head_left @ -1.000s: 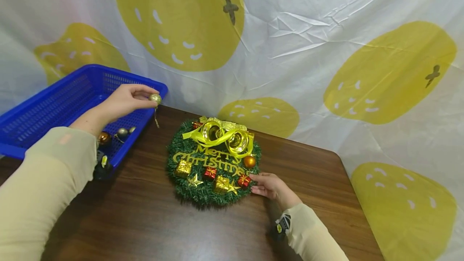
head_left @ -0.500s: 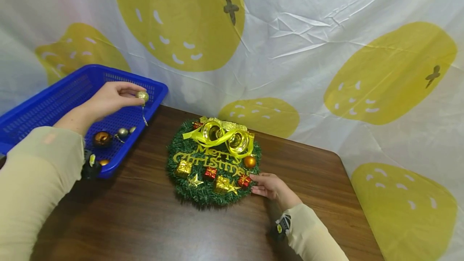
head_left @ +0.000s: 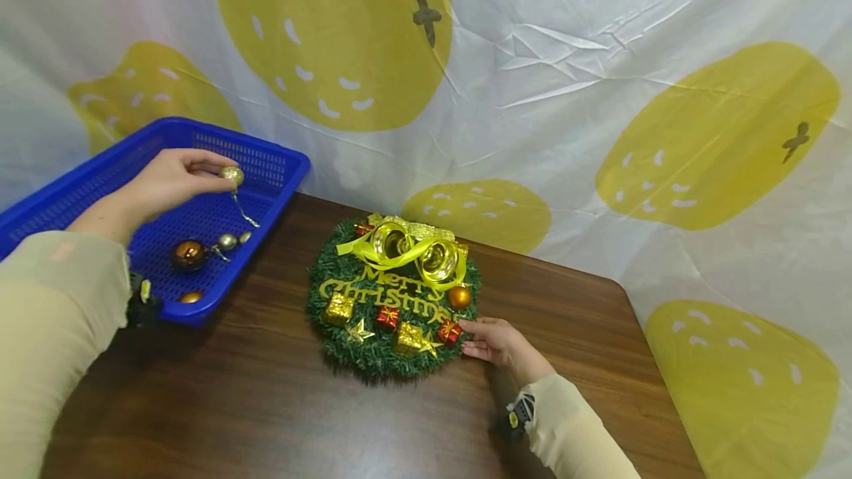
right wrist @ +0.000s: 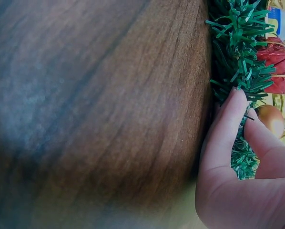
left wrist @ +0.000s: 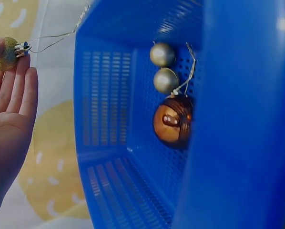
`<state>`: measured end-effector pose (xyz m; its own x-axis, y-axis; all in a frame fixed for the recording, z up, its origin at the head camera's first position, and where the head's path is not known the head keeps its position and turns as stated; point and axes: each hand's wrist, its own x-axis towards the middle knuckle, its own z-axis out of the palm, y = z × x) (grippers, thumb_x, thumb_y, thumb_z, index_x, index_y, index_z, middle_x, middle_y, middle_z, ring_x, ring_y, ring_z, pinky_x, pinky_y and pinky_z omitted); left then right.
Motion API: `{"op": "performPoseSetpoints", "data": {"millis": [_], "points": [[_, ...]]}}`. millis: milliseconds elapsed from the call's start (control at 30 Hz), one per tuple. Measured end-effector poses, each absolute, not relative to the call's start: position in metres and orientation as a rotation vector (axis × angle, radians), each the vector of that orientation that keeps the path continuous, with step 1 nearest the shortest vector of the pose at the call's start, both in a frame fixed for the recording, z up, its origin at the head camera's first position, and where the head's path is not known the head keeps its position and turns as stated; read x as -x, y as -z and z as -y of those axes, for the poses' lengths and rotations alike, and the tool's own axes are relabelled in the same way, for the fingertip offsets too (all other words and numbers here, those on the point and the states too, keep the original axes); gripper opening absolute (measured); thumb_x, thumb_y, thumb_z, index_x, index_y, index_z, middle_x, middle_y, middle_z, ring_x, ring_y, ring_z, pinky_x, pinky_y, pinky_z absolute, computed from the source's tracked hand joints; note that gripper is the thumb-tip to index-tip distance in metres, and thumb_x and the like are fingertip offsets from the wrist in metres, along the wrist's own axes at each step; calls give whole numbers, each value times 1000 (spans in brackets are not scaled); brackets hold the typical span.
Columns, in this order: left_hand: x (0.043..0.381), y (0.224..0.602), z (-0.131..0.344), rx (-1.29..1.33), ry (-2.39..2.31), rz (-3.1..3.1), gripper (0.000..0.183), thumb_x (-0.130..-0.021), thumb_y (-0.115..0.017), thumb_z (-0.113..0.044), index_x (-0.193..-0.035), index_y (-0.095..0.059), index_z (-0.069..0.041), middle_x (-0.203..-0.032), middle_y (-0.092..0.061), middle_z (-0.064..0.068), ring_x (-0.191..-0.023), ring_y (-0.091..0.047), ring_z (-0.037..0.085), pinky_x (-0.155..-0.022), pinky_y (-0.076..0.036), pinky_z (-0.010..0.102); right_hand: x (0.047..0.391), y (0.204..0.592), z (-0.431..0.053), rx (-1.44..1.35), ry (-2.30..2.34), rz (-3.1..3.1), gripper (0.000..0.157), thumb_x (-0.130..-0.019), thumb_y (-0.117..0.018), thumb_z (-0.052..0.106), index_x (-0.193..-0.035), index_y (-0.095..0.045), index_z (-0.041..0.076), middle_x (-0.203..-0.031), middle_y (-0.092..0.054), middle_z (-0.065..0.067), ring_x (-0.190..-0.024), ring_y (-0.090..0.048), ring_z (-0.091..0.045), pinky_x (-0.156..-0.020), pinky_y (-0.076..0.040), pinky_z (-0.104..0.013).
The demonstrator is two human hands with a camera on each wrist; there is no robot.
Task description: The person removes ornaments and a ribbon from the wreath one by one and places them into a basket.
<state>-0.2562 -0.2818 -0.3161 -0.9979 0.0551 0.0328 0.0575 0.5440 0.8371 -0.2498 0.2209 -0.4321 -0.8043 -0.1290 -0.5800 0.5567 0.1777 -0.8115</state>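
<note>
My left hand [head_left: 162,182] pinches a small gold glitter bauble [head_left: 232,174] between thumb and fingertips, over the blue plastic basket [head_left: 282,165]. A thin cord dangles from the bauble; in the left wrist view its silver cap [left wrist: 21,48] shows. My right hand [head_left: 498,344] holds the right edge of a green Christmas wreath [head_left: 373,367] lying on the table. In the right wrist view the thumb and fingers pinch the wreath's green tinsel [right wrist: 242,62], near a red gift box [right wrist: 276,62]. Bells, ribbon, stars, gift boxes, an orange bauble [head_left: 459,296] and gold lettering decorate the wreath.
Inside the basket lie a shiny brown bauble [head_left: 188,254], a small pale gold bauble [head_left: 228,242] with another beside it, and an orange one [head_left: 191,296] near the front wall. Behind the brown wooden table [head_left: 279,405] hangs a white cloth [head_left: 532,117] with yellow fruit prints.
My left hand has moved left with the gold glitter bauble, from the basket's right rim to over its inside, uncovering the baubles there. The right hand and wreath have stayed put.
</note>
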Motion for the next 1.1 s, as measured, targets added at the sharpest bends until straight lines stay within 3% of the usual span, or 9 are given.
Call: {"op": "performPoseSetpoints", "data": {"millis": [133,267,333,467,567,700,800,967,1100], "points": [[255,319,288,84,1479,2767,66,-84,-66,-43,-133,-48,-2,-91,-57,-27,-76,-50,-18,-103,-34,54,249,433,-221,-397,1679,-1924,24,-95,-53,14,-111,-40,0,-75,-55,0,-62,-59,-11,-61,-55,-20],[254,323,295,53,1433,2794,67,-85,-65,-44,-134,-48,-2,-113,-63,-3,-76,-48,-16,-101,-35,55,248,432,-221,-389,1678,-1915,14,-96,-53,14,-91,-41,7,-72,-54,1,-61,-60,-10,-61,-55,-20],[253,325,298,30,1407,2809,68,-85,-65,-46,-133,-47,-2,-119,-61,5,-79,-47,-13,-100,-36,55,247,431,-221,-383,1684,-1909,15,-95,-53,14,-90,-41,7,-71,-55,1,-61,-60,-10,-61,-55,-20],[249,329,305,2,1397,2847,69,-85,-64,-47,-133,-47,-1,-108,-63,-3,-97,-54,10,-99,-34,58,246,431,-221,-378,1695,-1903,16,-95,-54,14,-97,-41,6,-73,-55,1,-61,-60,-10,-61,-55,-20],[247,332,307,10,1400,2883,68,-86,-63,-45,-133,-47,1,-104,-65,-4,-112,-50,33,-98,-33,61,247,430,-221,-377,1690,-1906,15,-95,-54,14,-94,-41,7,-74,-55,1,-61,-60,-10,-61,-55,-19],[246,334,307,21,1387,2912,65,-87,-63,-41,-132,-46,2,-106,-66,1,-116,-47,40,-98,-33,62,247,430,-222,-371,1687,-1907,16,-95,-54,14,-85,-43,10,-73,-54,2,-61,-60,-10,-61,-55,-19],[246,335,306,41,1382,2913,64,-87,-64,-40,-132,-47,3,-111,-66,7,-110,-54,30,-98,-34,60,246,431,-222,-369,1690,-1907,17,-95,-54,14,-83,-43,10,-72,-55,2,-61,-60,-10,-61,-55,-20],[247,334,305,78,1390,2904,65,-86,-64,-43,-132,-48,1,-121,-63,11,-87,-53,-7,-100,-35,58,245,430,-222,-371,1697,-1906,16,-95,-54,13,-87,-40,9,-72,-55,2,-60,-60,-9,-60,-55,-20],[248,331,301,86,1406,2897,68,-85,-63,-48,-133,-48,-2,-125,-61,11,-81,-49,-14,-100,-34,57,245,431,-222,-371,1697,-1907,17,-95,-54,14,-89,-40,8,-72,-54,2,-60,-60,-9,-61,-55,-20]]}}
